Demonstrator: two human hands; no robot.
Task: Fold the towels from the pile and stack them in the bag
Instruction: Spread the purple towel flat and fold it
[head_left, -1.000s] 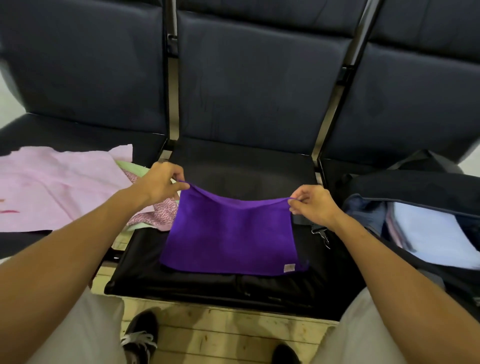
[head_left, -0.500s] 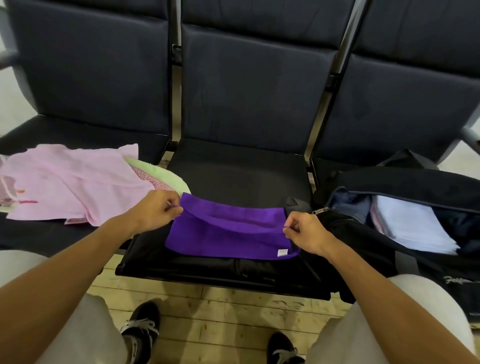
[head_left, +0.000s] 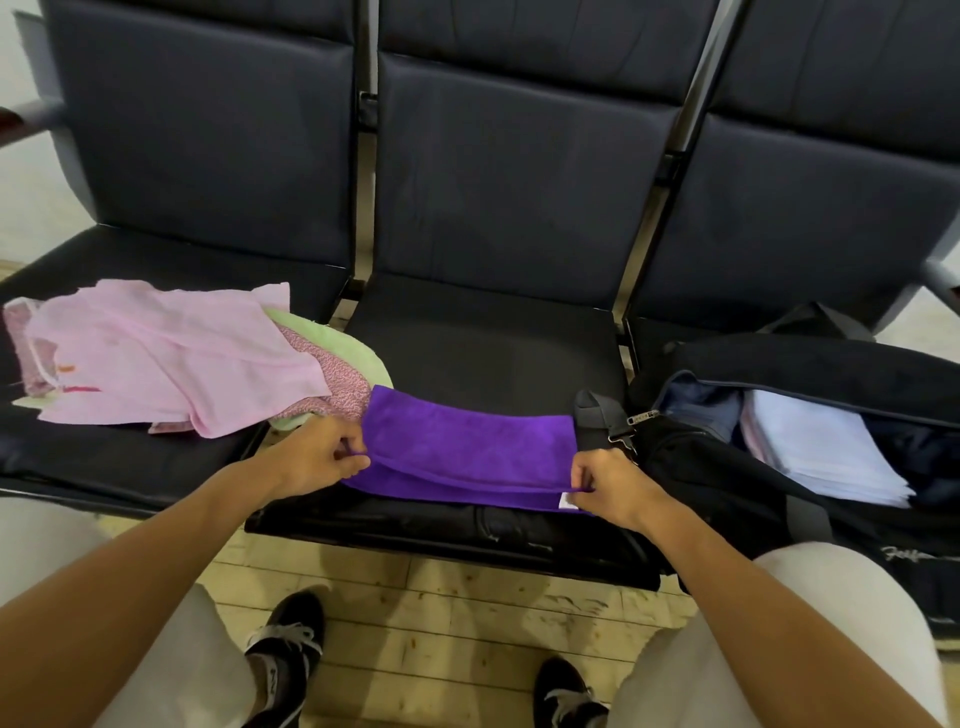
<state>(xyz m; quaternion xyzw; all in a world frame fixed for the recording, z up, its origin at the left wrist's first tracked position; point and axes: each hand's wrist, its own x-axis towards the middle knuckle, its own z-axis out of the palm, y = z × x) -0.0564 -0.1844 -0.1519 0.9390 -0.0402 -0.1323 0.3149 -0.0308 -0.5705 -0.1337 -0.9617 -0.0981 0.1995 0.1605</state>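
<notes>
Spanning the black middle seat (head_left: 483, 353) above plank flooring (head_left: 441, 613), the purple towel (head_left: 467, 441) lies lengthwise between both hands' pinching fingers (head_left: 353, 449).

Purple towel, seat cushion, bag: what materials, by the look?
Purple towel: soft matte napped cloth, probably microfibre or terry; fuzzy surface, limp fold. Seat cushion: black leather or vinyl, likely; smooth with a dull sheen. Bag: dark woven synthetic fabric, apparently; matte, with zipper and strap.
</notes>
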